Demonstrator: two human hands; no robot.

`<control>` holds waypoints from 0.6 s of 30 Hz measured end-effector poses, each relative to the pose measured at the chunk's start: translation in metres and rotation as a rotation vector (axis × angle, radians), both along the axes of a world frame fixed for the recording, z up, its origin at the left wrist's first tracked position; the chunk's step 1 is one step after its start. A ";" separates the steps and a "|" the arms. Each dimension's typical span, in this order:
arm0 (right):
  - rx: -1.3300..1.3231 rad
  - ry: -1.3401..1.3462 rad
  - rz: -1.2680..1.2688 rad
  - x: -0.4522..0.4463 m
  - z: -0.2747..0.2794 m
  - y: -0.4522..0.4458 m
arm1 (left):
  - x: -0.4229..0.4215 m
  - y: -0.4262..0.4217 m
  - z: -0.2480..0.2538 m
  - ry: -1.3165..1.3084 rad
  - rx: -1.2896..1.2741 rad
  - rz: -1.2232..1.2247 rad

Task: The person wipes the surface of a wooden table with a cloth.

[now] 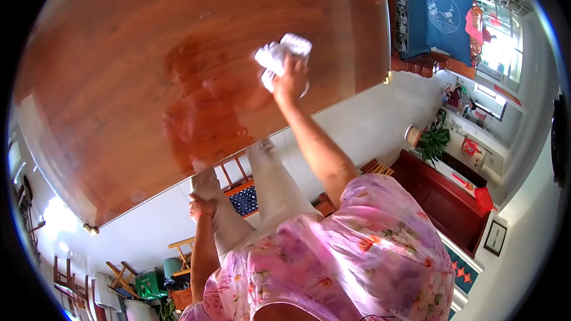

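A crumpled white cloth (275, 58) lies on the glossy reddish-brown tabletop (119, 53). My right hand (290, 80) is closed on it and presses it against the surface, not far from the near edge. My left hand (203, 207), with a red string at the wrist, rests by the knee of my light trousers (229, 223), below the table's edge. Its fingers look curled in against the leg, and anything inside them is hidden. The polished top reflects my upper body.
A wooden seat with blue cushions (446, 15) stands by the table's right end. Behind me are a stool with a dotted seat (242, 198), a potted plant (433, 141) and a dark red cabinet (437, 193). Small chairs (123, 277) and a green box (150, 284) sit lower left.
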State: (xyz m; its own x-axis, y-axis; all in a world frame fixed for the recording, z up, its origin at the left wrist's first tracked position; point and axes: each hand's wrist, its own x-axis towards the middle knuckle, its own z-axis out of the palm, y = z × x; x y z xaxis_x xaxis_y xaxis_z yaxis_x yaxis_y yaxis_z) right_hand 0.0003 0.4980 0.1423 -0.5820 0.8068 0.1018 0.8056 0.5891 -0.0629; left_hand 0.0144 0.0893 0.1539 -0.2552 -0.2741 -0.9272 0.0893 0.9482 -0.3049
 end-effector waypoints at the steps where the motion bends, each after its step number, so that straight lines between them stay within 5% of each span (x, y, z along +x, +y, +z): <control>1: -0.033 -0.008 0.010 0.007 0.004 -0.025 | -0.003 -0.005 0.000 -0.006 0.008 -0.006; 7: -0.367 0.131 -0.027 0.003 0.021 -0.177 | -0.030 -0.019 0.005 -0.012 0.074 0.008; 11: -0.577 0.137 0.203 -0.026 0.031 -0.228 | -0.036 -0.020 0.008 0.062 0.136 -0.049; 15: -0.448 0.250 0.615 -0.021 -0.001 -0.202 | -0.029 -0.047 -0.021 0.237 0.291 -0.038; 18: -0.441 0.206 0.561 -0.008 0.011 -0.128 | -0.016 -0.062 -0.045 0.353 0.359 0.221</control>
